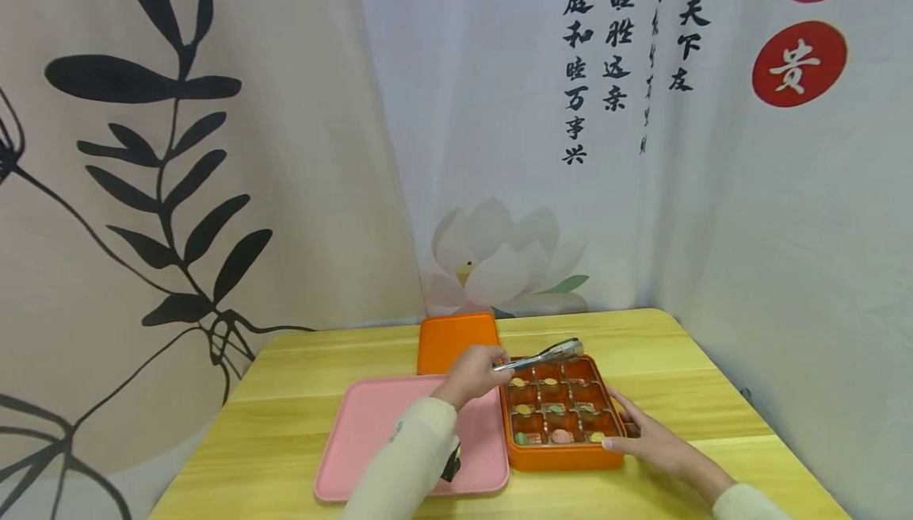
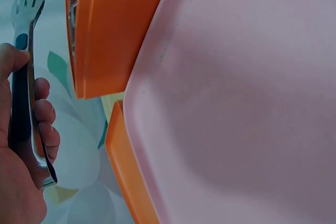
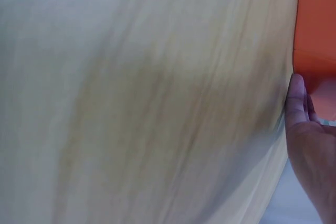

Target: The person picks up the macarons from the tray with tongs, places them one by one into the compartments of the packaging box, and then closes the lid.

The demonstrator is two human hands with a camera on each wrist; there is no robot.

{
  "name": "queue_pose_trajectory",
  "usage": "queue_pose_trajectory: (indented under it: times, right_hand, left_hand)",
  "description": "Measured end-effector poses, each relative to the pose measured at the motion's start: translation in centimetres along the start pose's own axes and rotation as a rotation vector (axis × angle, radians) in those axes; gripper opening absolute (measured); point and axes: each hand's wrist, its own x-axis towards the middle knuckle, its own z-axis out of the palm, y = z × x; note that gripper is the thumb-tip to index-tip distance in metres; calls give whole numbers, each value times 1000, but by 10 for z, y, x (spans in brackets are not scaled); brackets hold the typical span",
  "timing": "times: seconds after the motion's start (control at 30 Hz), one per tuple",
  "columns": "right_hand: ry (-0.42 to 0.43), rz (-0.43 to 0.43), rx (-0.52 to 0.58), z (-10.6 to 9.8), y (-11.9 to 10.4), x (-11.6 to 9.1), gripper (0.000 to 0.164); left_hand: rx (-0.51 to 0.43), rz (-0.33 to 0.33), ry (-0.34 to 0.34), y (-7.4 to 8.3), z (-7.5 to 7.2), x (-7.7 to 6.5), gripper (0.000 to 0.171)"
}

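Note:
My left hand (image 1: 476, 373) grips metal tongs (image 1: 545, 355) over the far part of an orange box (image 1: 567, 458). In the left wrist view, the tongs (image 2: 22, 93) show dark grips and a slotted end, with the thumb on one side and fingers curled round the other. Clear dividers split the box into several compartments holding small yellow, green and pink pieces, among them a pink piece (image 1: 562, 436). At the box's near right corner, my right hand (image 1: 652, 441) holds it, thumb at the corner and fingers along the right side. The tongs' tips touch no piece that I can make out.
A pink tray (image 1: 357, 433) lies left of the box, partly under the left sleeve. Behind the tray is a flat orange lid (image 1: 456, 338). A small dark object (image 1: 452, 464) shows beside the sleeve. Hanging cloth (image 1: 314, 147) stands behind the wooden table (image 1: 257, 425).

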Motion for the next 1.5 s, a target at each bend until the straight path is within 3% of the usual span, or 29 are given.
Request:
queue_pose_trajectory:
  times: [0.33,0.53,0.73,0.93,1.23,1.5]
  right_hand:
    - [6,4,-11,6,-4,8,91]
    - [6,-7,-27,6,-6,7,92]
    - [-8,-36,-28,5,-3,8,90]
    - [-13,-11,-10,5,-5,4,90]
    - [-22,-19,-18,3,-2,2,90]
    - [-31,-16,-16,3,0,4,89]
  left_hand:
    - [61,-61,3,-5,1,-1,13]
    - [32,-50,24,-6,-8,-5,15]
    - [-13,-91,33,-12,-19,-11,11]
    - [-95,-143,43,-18,-29,-17,15]
    - [-78,-156,148,-39,-51,-29,26]
    - [-140,-266,240,-70,-76,-46,23]
